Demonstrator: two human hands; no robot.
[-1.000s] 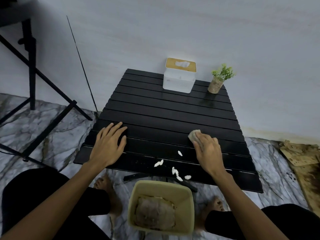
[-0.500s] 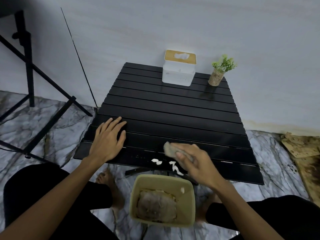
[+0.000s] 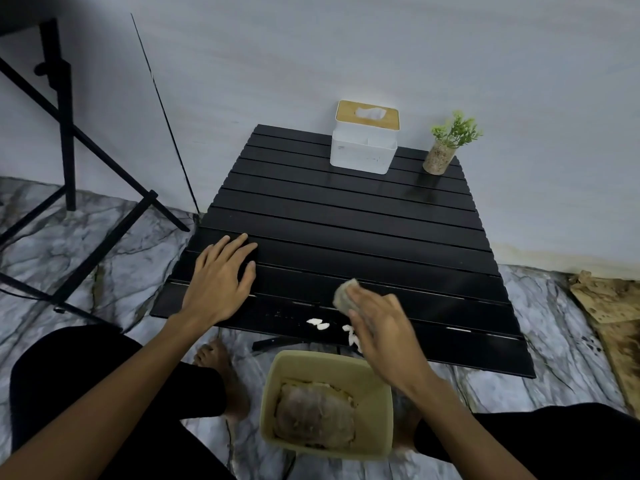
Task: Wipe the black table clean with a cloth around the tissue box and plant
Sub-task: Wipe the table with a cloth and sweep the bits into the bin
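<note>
1. Now your right hand [image 3: 384, 327] grips the cloth [image 3: 344, 295] near the front edge of the black table [image 3: 346, 216].
2. White scraps [image 3: 318, 323] lie just left of that hand, above the bin [image 3: 311, 366].
3. Your left hand [image 3: 218, 278] rests flat, fingers straight, farther left.
4. Tissue box [image 3: 363, 147] and plant [image 3: 446, 147] stand well apart at the far edge.

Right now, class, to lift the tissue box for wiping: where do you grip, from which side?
Grip the tissue box by its white sides, below the wooden lid, coming from the near side. They stand flat and upright, the wall is close behind, and the lid may lift off.
</note>
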